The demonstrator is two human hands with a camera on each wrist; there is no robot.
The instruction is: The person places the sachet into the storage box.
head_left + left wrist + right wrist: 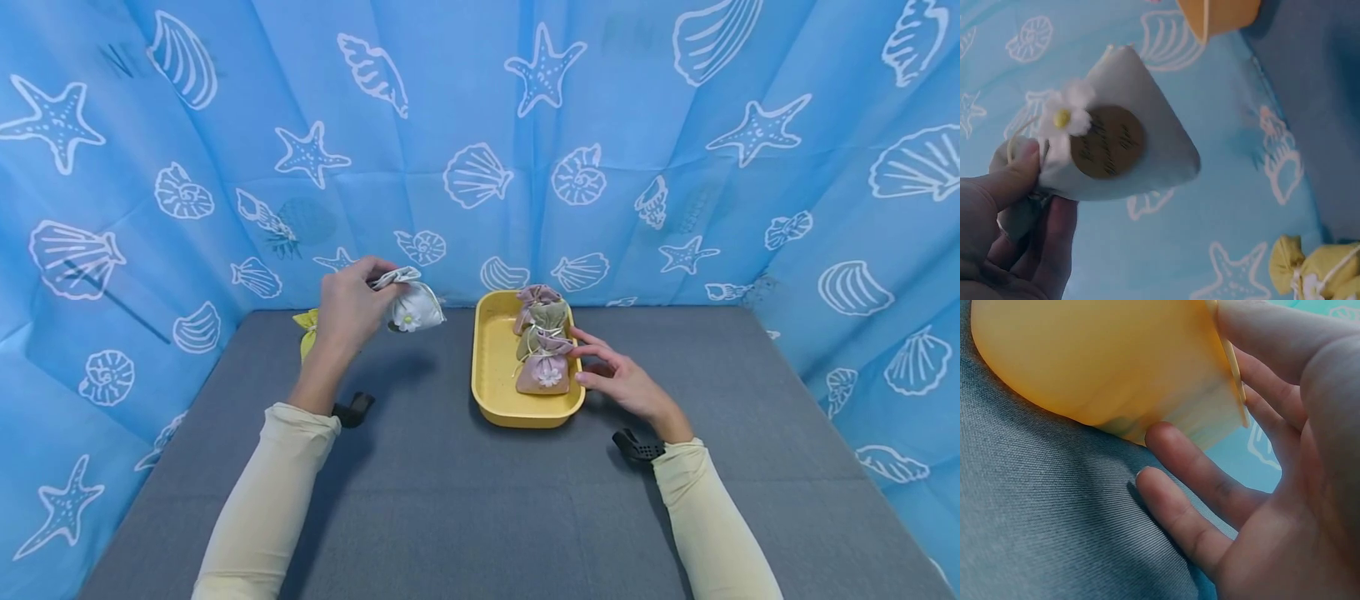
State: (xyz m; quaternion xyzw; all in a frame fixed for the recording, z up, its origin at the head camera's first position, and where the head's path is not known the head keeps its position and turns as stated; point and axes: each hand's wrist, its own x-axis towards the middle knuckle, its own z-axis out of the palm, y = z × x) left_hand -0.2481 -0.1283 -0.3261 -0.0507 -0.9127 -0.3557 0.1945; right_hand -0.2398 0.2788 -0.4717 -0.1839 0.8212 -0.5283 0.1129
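Note:
My left hand holds a white drawstring pouch by its gathered neck, above the table's back left. In the left wrist view this pouch carries a white flower and a round brown label with writing. My right hand is at the right side of a yellow tray, fingers spread and fingertips at the rim. In the right wrist view the thumb is at the tray's rim and two fingers extend beside its outer wall. Inside the tray, a pink pouch, a greenish pouch and another pink pouch stand in a row.
A yellow pouch lies at the back left of the grey table, partly hidden by my left arm. Blue curtains with shell prints hang behind and along both sides. Black straps are on both wrists.

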